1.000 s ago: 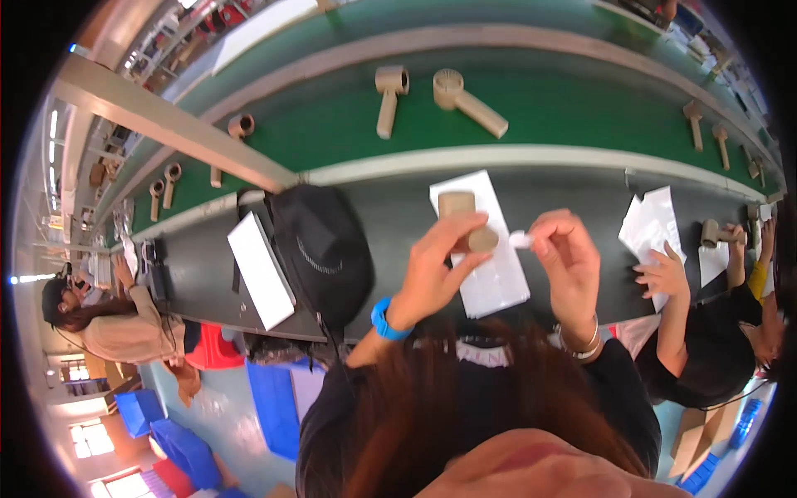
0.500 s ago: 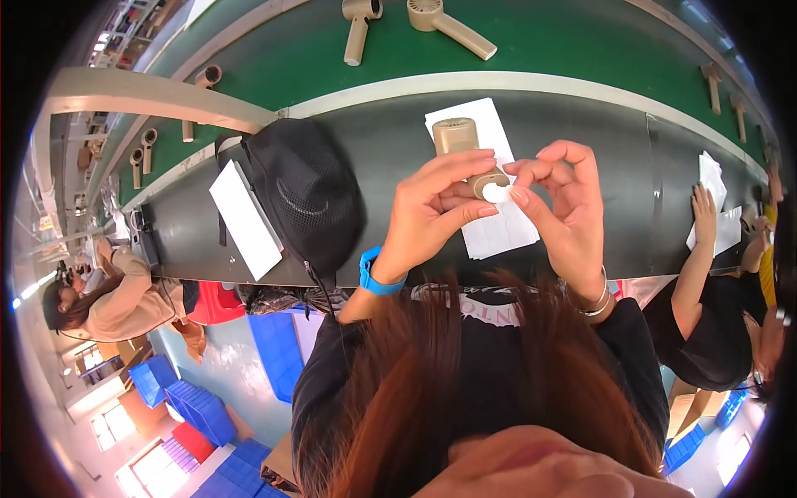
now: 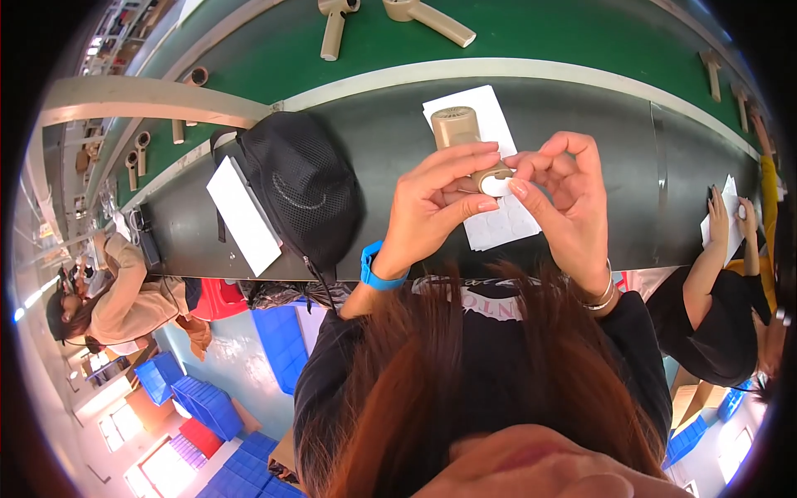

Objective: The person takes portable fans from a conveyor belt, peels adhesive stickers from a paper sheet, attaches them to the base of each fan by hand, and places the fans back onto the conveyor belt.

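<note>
A beige handheld fan (image 3: 456, 126) is gripped by my left hand (image 3: 427, 203), its round head pointing away from me and its handle end toward me. The left fingers and thumb close around the handle. At the handle's end sits a white round sticker (image 3: 496, 186). My right hand (image 3: 569, 199) pinches at the sticker's right edge with thumb and forefinger, the other fingers curled. Beneath the fan lie white sheets (image 3: 502, 228), the nearer one marked with round outlines. Whether the whole sticker touches the handle is hidden by my fingers.
On the dark bench (image 3: 390, 124), a black mesh bag (image 3: 307, 187) and a white paper stack (image 3: 243, 217) lie to the left. Beyond a pale rail, more beige fans (image 3: 432, 21) rest on the green belt (image 3: 548, 41). A co-worker's hands (image 3: 716, 216) hold white paper at right.
My hands keep nearly the same grip on the fan and sticker. The view has shifted slightly. At right, the co-worker's hands have come together on a lifted white sheet.
</note>
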The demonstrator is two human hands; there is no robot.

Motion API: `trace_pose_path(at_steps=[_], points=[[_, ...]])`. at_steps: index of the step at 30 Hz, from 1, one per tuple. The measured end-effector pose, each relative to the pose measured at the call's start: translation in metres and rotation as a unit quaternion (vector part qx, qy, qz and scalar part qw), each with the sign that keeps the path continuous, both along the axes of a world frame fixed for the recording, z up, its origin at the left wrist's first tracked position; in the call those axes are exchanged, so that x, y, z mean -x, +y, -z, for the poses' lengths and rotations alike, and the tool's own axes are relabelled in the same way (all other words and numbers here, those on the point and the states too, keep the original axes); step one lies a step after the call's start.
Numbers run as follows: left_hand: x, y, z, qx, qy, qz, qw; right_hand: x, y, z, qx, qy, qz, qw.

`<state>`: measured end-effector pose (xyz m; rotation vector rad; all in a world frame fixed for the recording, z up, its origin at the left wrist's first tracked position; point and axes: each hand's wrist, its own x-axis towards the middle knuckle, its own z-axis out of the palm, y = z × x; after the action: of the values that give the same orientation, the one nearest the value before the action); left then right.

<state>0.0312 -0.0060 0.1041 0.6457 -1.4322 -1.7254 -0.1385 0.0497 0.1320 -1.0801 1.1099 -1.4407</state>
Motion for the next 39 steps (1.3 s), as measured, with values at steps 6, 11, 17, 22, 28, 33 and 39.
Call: trace_pose_path(at_steps=[6,11,17,22,28,33,39], points=[[0.0026,0.0002,0.0001,0.007,-0.005,0.000,1.000,0.0003,0.0008,-0.0008,-0.003,0.014,0.011,1.000],[0.0008,0.0000,0.0007,0.009,-0.004,0.001,1.000,0.0005,-0.0002,-0.0003,-0.007,0.014,0.012,1.000],[-0.0005,0.0004,0.0018,-0.006,0.005,0.008,1.000,0.0031,-0.0012,-0.0002,-0.023,-0.018,-0.005,1.000],[0.0005,0.0008,0.0013,-0.005,-0.003,0.009,1.000,0.0022,0.0000,-0.0017,-0.024,0.003,0.003,1.000],[0.0028,0.0027,-0.0016,-0.019,-0.004,0.008,1.000,0.0022,0.0007,-0.0036,-0.013,0.037,0.018,0.999],[0.0036,0.0033,-0.0035,-0.024,0.000,0.010,1.000,0.0025,-0.0003,-0.0032,-0.007,0.058,0.025,0.998],[0.0020,0.0021,-0.0028,-0.031,0.017,0.015,0.999,0.0066,-0.0008,0.0016,-0.016,-0.021,-0.003,1.000]])
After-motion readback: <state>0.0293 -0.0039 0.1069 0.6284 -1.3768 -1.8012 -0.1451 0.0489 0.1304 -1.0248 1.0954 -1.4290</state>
